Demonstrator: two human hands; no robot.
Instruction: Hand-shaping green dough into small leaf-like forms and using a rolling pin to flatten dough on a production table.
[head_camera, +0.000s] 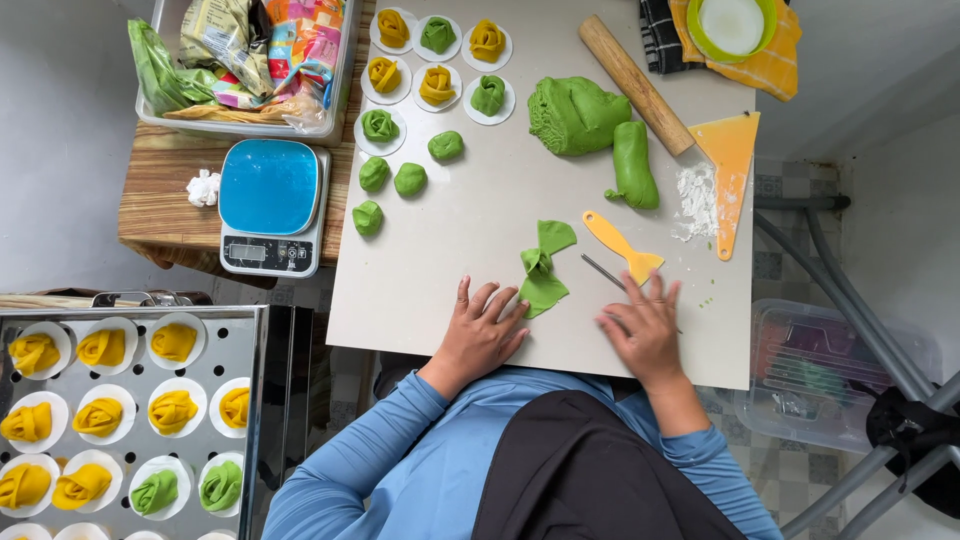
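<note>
My left hand (482, 328) lies flat on the pale work board (430, 270), fingers spread, its fingertips just touching a folded strip of green dough (543, 272). My right hand (645, 325) rests palm down to the right of that dough, over a thin metal stick (602, 270) and next to a small yellow plastic scraper (622, 246). Neither hand holds anything. Farther back lie a big green dough lump (574, 113) and a green dough log (633, 164).
Yellow and green dough rolls sit on white paper rounds (437, 60), with small green dough balls (392, 178) beside them. A wooden rolling pin (635, 83), an orange scraper (732, 165), flour (697, 196), a blue scale (273, 205) and a perforated steamer tray (255, 345) of rolls surround the board.
</note>
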